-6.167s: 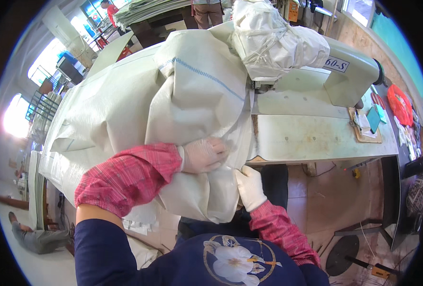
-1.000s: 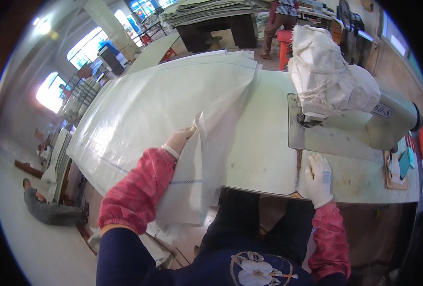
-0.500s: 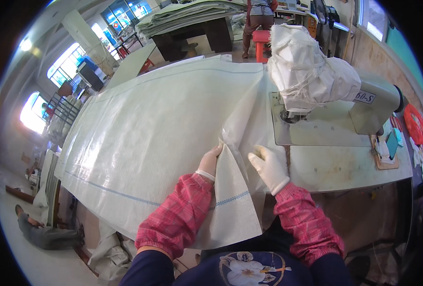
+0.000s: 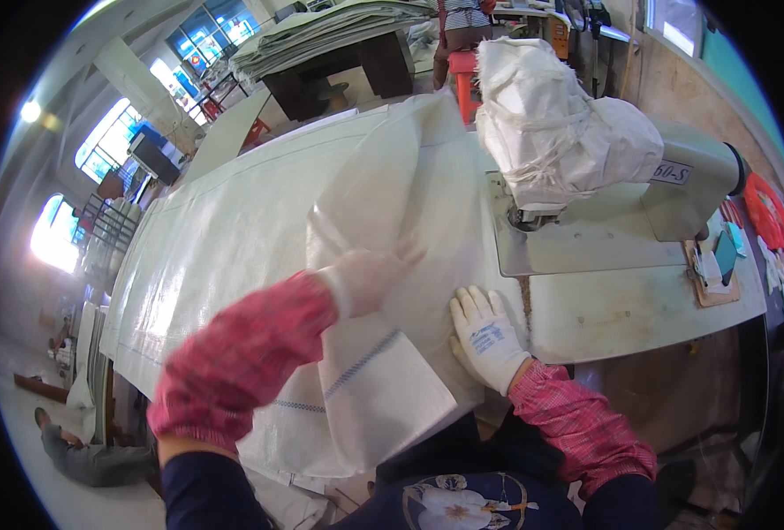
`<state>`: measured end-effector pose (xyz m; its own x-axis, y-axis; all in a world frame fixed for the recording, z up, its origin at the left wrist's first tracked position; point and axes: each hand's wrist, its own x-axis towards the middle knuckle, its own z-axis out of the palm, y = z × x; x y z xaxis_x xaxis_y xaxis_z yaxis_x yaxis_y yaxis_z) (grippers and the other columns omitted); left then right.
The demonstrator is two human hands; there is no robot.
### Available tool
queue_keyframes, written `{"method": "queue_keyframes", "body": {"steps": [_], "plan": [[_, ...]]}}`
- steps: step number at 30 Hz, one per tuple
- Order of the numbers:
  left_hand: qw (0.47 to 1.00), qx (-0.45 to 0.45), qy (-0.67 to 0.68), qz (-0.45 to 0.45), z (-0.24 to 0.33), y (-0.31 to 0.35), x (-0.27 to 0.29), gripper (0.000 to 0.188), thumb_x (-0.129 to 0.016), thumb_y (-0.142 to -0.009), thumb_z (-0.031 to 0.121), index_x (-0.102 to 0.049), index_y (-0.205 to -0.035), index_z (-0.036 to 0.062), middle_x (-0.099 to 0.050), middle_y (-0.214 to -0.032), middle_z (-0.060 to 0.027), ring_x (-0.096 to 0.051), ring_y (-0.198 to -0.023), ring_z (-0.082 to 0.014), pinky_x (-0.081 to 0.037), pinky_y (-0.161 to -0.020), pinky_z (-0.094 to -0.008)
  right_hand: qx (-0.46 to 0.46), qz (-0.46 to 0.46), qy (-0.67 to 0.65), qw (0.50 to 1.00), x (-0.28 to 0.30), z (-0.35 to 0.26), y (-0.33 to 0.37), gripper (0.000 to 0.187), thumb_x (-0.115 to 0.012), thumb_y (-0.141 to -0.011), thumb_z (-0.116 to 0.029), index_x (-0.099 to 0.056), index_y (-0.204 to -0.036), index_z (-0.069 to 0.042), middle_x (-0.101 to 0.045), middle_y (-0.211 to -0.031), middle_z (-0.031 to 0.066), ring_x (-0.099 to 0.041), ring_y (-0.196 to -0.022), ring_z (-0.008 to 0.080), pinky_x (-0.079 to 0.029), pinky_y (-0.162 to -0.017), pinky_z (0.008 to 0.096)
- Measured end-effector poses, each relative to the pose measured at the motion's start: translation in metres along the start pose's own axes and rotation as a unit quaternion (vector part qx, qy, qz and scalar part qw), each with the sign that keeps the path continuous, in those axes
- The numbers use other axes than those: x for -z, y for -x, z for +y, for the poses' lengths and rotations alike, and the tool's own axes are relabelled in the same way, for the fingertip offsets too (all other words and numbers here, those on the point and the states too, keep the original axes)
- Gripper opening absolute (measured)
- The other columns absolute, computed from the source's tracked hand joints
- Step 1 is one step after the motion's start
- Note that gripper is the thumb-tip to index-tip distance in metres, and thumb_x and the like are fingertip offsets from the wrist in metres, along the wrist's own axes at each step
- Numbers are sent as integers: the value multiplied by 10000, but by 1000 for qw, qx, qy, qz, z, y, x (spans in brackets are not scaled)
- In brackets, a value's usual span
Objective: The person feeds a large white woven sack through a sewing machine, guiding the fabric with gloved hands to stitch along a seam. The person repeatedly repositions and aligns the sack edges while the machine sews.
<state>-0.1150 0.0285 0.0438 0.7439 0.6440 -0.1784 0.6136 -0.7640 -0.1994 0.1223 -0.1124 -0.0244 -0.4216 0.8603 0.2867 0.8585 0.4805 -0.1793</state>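
A large white woven plastic sheet [image 4: 233,230] with blue stripes covers the table in front of me. A fold of it runs up the middle, and its striped near corner [image 4: 392,389] is turned over and hangs by the table's front edge. My left hand [image 4: 370,276], blurred by motion, reaches across the fold with its fingers stretched out to the right. My right hand [image 4: 487,340], in a white glove, lies flat on the sheet near its right edge, fingers extended. Right of the sheet stands a sewing machine [image 4: 692,194], its head wrapped in white cloth [image 4: 560,124].
A clipboard [image 4: 712,274] and a red plastic bag [image 4: 765,212] lie at the right. Behind are a stack of sheets [image 4: 339,35] on a dark table, a red stool [image 4: 464,84] and a standing person [image 4: 462,26]. Another person [image 4: 91,455] is at the lower left.
My left hand has moved up from the raised fold and pushed it over to the left, flattening it. My right hand has come down flat on the sheet.
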Motion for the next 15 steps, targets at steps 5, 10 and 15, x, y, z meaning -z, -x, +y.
{"method": "queue_keyframes", "body": {"steps": [5,10,15], "plan": [[988,80,-77,-110,-7,-127,-29,262,-546,-888,152,-701,-1086,80,-667,-1121,-175,-654,-1028,-303,-500,-922,-374,3,8,-27,1000,-31,-18,-6,563,-524,-890,-255,-452,-1362,44,-421,-1450,195,-345,-1375,369,-230,-1149,504],[985,102,134,38,-11,-212,-31,372,-495,-947,267,-576,-1275,111,-540,-1335,-167,-503,-1251,-343,-415,-1025,-438,45,-9,265,963,-86,-43,-21,551,-456,-904,-187,-401,-1410,25,-361,-1490,198,-288,-1390,380,-227,-1148,496],[958,147,189,157,-9,-219,-55,496,-404,-991,363,-390,-1457,195,-313,-1543,-138,-291,-1413,-367,-256,-1114,-580,44,-46,-111,992,-68,-56,8,436,-562,-851,-194,-577,-1243,-3,-405,-1455,232,-361,-1353,397,-369,-1071,482]]}}
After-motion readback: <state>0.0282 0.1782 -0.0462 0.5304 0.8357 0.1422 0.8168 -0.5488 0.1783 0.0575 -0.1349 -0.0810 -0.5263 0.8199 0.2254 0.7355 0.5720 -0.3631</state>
